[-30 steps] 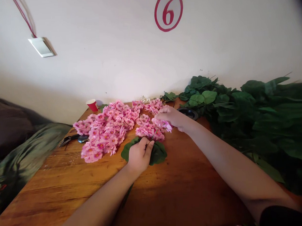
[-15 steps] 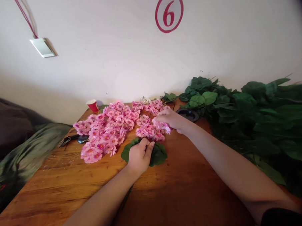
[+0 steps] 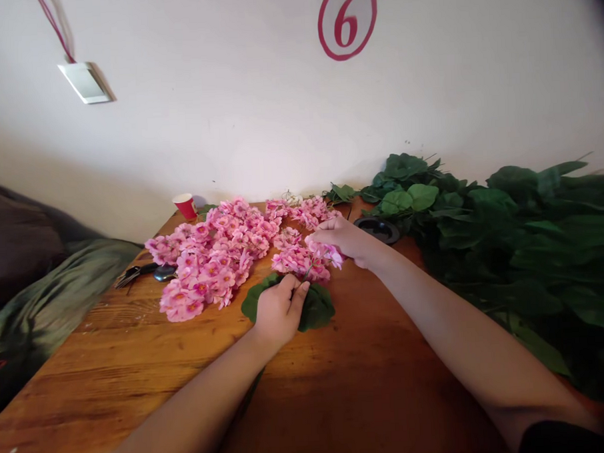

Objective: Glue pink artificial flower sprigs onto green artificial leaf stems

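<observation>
My left hand (image 3: 279,309) is closed around the stem of an artificial plant, whose round green leaves (image 3: 316,307) spread out on both sides of the fist. Ahead and to the right, my right hand (image 3: 338,238) pinches a small pink artificial flower (image 3: 327,251). A thin green stem runs between the two hands. Behind them, more pink flowers (image 3: 294,261) lie on the wooden table (image 3: 152,366). The fingertips of my right hand are partly hidden by petals.
A large heap of pink flowers (image 3: 215,250) covers the left middle of the table. Green leaves (image 3: 502,224) pile up along the right side. By the wall stand a red paper cup (image 3: 185,206) and a black round dish (image 3: 377,230). A dark tool (image 3: 141,270) lies at the left edge.
The view has tilted and shifted slightly. Both hands keep nearly the same place and grip, with little visible movement of the flower or leaves.
</observation>
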`<state>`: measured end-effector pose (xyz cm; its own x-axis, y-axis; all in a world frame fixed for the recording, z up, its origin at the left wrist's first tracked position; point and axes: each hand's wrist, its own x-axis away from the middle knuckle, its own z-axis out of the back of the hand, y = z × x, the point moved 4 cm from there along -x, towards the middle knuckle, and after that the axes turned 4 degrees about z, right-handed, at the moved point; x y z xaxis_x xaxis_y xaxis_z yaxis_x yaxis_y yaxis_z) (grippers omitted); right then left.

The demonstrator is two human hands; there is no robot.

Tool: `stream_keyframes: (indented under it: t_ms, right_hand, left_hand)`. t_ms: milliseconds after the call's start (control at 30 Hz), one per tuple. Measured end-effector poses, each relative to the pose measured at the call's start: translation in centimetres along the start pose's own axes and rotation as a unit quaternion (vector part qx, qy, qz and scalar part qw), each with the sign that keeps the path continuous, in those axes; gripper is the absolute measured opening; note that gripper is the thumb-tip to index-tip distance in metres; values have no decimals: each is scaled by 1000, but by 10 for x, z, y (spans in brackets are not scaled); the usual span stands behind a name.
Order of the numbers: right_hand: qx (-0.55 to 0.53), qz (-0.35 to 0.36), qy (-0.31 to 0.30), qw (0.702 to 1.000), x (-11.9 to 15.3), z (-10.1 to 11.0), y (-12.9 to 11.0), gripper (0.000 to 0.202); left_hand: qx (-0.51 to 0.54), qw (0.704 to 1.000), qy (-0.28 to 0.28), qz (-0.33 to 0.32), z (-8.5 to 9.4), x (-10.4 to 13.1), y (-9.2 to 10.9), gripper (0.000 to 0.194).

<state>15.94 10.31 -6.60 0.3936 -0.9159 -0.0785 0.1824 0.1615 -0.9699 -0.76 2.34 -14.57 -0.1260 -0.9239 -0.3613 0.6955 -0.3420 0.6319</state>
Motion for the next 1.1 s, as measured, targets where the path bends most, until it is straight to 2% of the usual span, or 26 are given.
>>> stream_keyframes:
  t_ms: [267,633,867,967,1100]
  right_hand:
    - [6,-10,1,1000,-1,1,4,32]
    - [23,-15,-2,1000,-1,-2,7,35]
    - [57,-51,-36,996,3,-3,5,33]
    - [60,-59,-31,996,3,-2,6,36]
    - [68,-47,6,997,1,7,5,32]
  left_hand:
    - [-3,1000,1,-6,1,0,1,35]
    - [-9,1000,3,-4,1,0,1,35]
    - [-35,999,-8,-36,0,1,4,34]
    - [-26,999,-8,-24,0,1,4,34]
    - [9,1000,-8,13,0,-1,-1,34]
